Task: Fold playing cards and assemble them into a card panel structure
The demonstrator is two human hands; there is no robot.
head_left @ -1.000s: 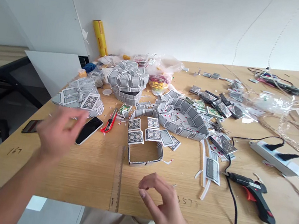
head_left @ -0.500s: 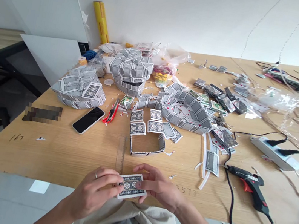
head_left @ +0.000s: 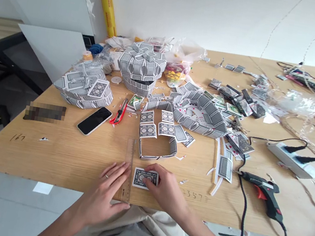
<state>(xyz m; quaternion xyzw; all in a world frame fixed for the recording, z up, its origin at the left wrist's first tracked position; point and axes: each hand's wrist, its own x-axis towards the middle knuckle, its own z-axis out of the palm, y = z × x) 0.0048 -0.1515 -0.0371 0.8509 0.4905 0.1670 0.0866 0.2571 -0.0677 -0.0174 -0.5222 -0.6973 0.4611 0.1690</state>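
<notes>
A playing card (head_left: 139, 177) is laid back-side up on the wooden table (head_left: 65, 163), near the table's front edge, with its long side running from nine to three o'clock. Its back is printed in dark ink with pale round floral medallions and a fine ornamental band, and is framed by a plain white border; its corners are rounded, and part of its right half is covered by the thumb of the right hand (head_left: 165, 191). The card is held by that hand, narrowed over it, with the thumb pressed on the print and the forefinger curled by the far edge. Just beside the card, at nine o'clock, a transparent ruler (head_left: 126, 190) is set lengthwise from twelve to six. It is touched by the left hand (head_left: 102, 194), which is spread flat, the fingers laid together and the thumb held wide. At twelve o'clock from the card an open rectangular card frame (head_left: 156, 158) is seen, partly bridged by cards of matching pattern. A boat-shaped card tray (head_left: 204, 130) is placed at one o'clock, a red utility knife (head_left: 119, 112) at eleven, a smartphone (head_left: 94, 120) at ten and a hot glue gun (head_left: 266, 192) at three.
</notes>
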